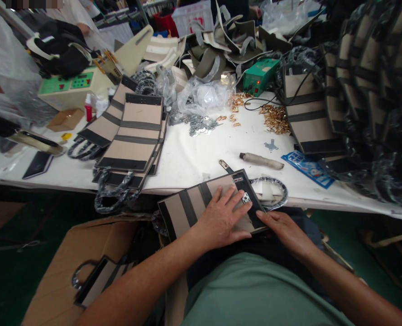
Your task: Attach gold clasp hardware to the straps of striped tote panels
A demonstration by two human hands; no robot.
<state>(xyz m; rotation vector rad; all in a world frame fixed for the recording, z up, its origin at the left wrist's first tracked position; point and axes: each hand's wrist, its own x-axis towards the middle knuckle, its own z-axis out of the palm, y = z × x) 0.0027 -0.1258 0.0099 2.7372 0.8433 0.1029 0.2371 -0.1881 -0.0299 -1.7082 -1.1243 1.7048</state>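
Note:
A beige and dark-grey bag panel lies tilted across the table's front edge, partly over my lap. My left hand rests flat on it with fingers spread. At the panel's right edge my right hand grips it, thumb on top and the other fingers hidden underneath. A small silver metal plate sits on the panel's black end strip, just beyond my left fingertips. A plastic-wrapped handle loops out from that end. Past the far edge sticks a short strap with a gold-coloured clasp.
Stacked bag panels lie at the left, with more at the right. Gold-coloured fittings and thin silver plates are heaped near a green box. A wrapped stick-like tool and blue packet lie nearer. Below stands a cardboard box.

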